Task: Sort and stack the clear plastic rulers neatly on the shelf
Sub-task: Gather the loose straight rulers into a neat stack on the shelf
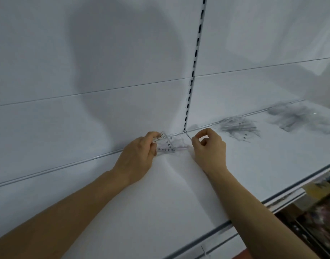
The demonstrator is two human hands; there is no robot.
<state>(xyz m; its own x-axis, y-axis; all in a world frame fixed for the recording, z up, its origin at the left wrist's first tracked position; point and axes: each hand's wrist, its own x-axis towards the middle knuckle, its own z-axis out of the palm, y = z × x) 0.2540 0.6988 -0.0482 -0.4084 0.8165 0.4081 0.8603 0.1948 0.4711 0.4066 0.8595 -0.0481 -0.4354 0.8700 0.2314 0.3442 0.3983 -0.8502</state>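
My left hand [139, 154] grips a small stack of clear plastic rulers [165, 144] with printed black numbers, held near the back of the white shelf [160, 193]. The stack's right end blurs into the shelf surface. My right hand [209, 148] hovers just right of the stack with its fingers curled; thumb and forefinger are close together, and I cannot tell whether they pinch a ruler's edge. A loose pile of clear rulers [238, 128] lies further right on the shelf, and another blurred pile [298, 116] sits beyond it.
A white back panel [85, 71] rises behind the shelf, split by a slotted upright [195, 62]. The shelf's front edge [272, 200] runs diagonally at right. Below it, at lower right, blurred coloured goods [321, 212] sit on a lower level.
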